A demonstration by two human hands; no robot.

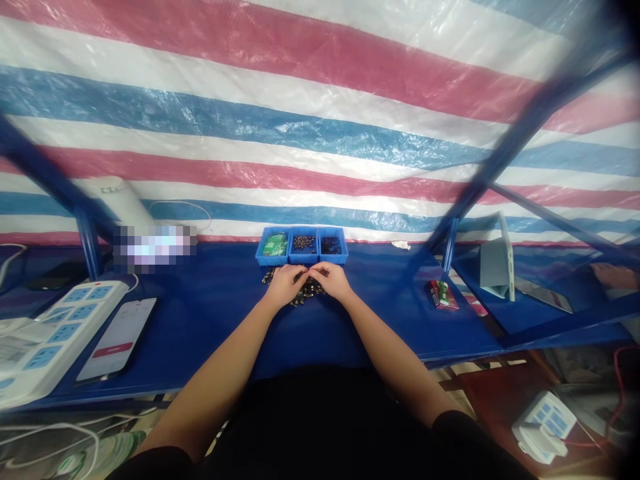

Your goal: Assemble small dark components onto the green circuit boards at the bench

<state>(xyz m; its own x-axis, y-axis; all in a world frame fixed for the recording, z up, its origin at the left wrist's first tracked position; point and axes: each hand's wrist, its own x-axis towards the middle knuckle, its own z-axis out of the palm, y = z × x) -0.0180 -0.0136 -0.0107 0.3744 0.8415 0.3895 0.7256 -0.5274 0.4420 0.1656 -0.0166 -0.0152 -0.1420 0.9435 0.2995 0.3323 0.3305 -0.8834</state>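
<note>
My left hand and my right hand rest close together on the blue table, fingertips nearly touching. Both sit over a heap of small dark parts spread on the table. The fingers of both hands are curled and pinched, but what they hold is too small to make out. Just behind the hands stand three small blue bins in a row: the left one holds green pieces, the middle and right ones hold dark parts.
A white power strip and a phone lie at the left. A red and green packet lies at the right, near a propped tablet. Blue frame bars cross in front of a striped tarp. Another person's hand shows far right.
</note>
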